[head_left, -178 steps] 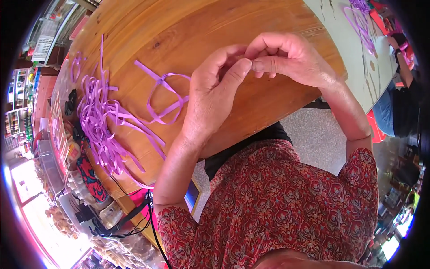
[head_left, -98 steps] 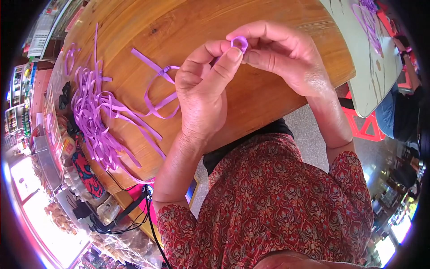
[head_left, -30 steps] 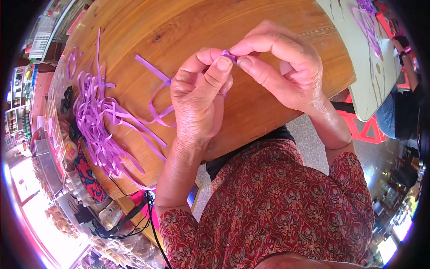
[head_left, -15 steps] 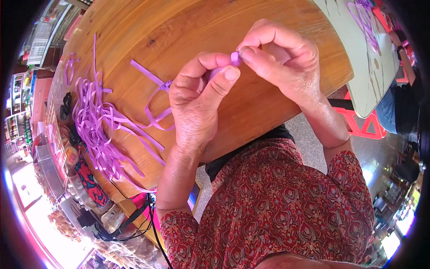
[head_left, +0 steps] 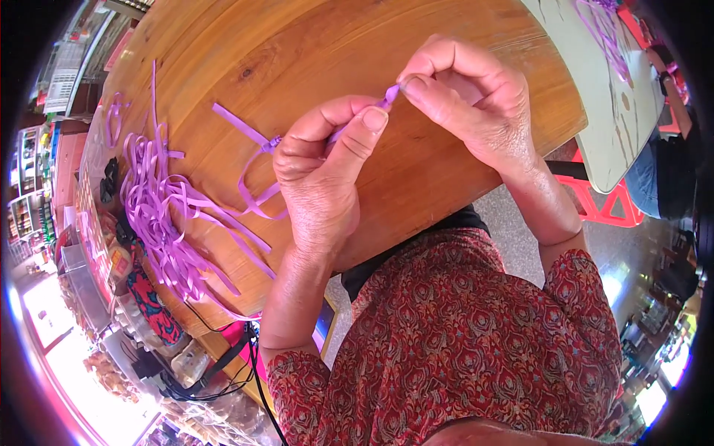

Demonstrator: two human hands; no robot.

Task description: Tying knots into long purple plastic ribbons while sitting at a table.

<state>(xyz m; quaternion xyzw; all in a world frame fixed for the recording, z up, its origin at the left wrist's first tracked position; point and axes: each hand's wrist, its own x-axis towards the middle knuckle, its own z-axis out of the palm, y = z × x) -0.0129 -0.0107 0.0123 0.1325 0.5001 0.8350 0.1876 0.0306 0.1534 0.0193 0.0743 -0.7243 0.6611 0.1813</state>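
1. Compared with half a second earlier, both hands sit slightly higher over the worktop, and the pinch point has barely shifted.
2. Left hand: thumb and forefinger pressed together on a purple ribbon strip, the other fingers curled under.
3. Right hand: thumb and forefinger pinch the same strip at its upper end, just beside the left thumb tip.
4. Only a short, narrow, flat, glossy lilac piece of the strip shows between the two pinches. Its long axis runs diagonally, lower left to upper right.
5. It is held in the air above the round wooden worktop, not touching it.
6. A knotted ribbon piece lies on the worktop, partly behind the left hand.
7. A loose heap of purple ribbons lies farther left near the worktop's edge.
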